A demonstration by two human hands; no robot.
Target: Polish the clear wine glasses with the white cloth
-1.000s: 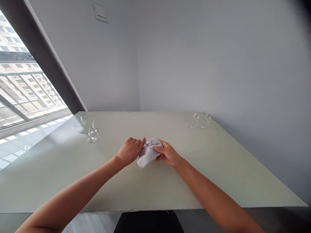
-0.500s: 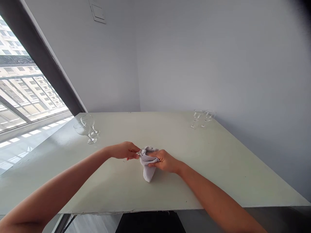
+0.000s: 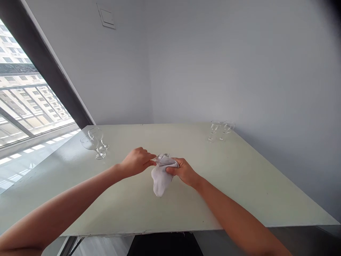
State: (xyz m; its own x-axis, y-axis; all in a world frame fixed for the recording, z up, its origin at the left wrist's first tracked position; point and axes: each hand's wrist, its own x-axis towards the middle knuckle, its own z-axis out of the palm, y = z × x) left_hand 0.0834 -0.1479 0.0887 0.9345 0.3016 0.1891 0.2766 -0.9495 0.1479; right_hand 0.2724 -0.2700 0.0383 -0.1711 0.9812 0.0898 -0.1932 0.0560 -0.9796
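Stemmed glass (image 3: 162, 160), tilted over the near middle of the table (image 3: 186, 209), lies partly wrapped in a white cloth (image 3: 160, 177). The left hand (image 3: 137, 162) pinches its stem end, fingers nearly closed. The right hand (image 3: 183, 171) is curled around the cloth and bowl, thumb pressed on the fabric, whose loose end hangs down. Two wine glasses (image 3: 93, 142) stand upright at the table's far left, two smaller stemmed glasses (image 3: 220, 131) at far right.
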